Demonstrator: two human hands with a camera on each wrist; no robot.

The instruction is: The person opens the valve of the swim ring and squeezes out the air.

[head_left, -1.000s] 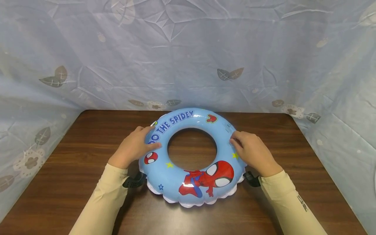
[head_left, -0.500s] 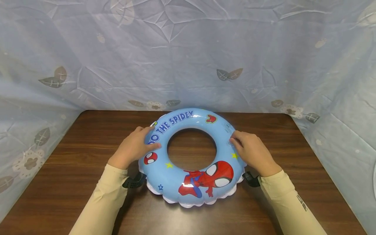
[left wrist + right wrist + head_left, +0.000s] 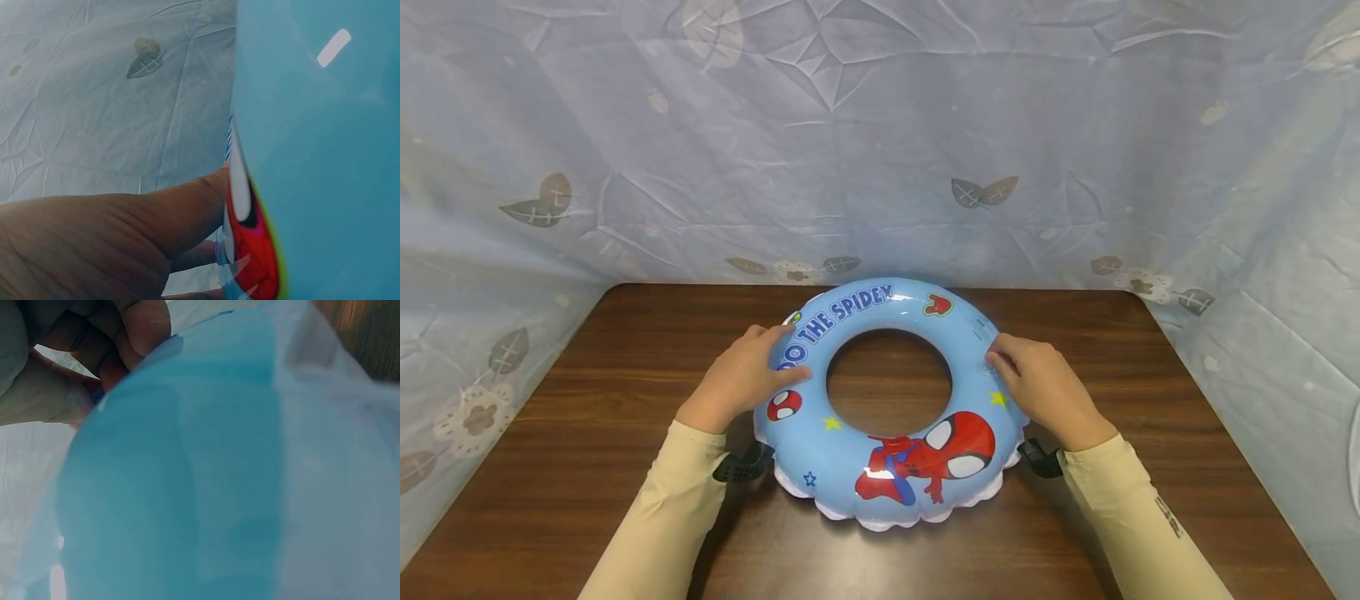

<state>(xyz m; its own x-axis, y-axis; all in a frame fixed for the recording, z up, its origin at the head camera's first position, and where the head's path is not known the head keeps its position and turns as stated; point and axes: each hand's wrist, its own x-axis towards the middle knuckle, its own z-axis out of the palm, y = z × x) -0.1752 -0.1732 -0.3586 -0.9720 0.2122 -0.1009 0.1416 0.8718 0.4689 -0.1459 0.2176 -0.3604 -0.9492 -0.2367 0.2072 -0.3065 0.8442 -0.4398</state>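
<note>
A light blue inflatable swim ring (image 3: 887, 500) lies on the brown wooden table, with a white scalloped edge, a red cartoon figure and blue lettering. My left hand (image 3: 741, 375) grips its left side, thumb on the upper face and fingers toward the outer edge. In the left wrist view, the thumb (image 3: 194, 206) is up against the ring beside a red print. Across from it, my right hand (image 3: 1048, 383) pinches at the ring's right side with curled fingers. The right wrist view has the fingertips (image 3: 147, 328) right at the blue surface; what lies between them is mostly hidden.
The brown wooden table (image 3: 587, 467) extends around the ring on all sides. A pale blue cloth (image 3: 880, 150) with leaf and flower prints hangs behind the table and along both sides. Dark wrist straps (image 3: 745, 461) sit close to the ring's lower edge.
</note>
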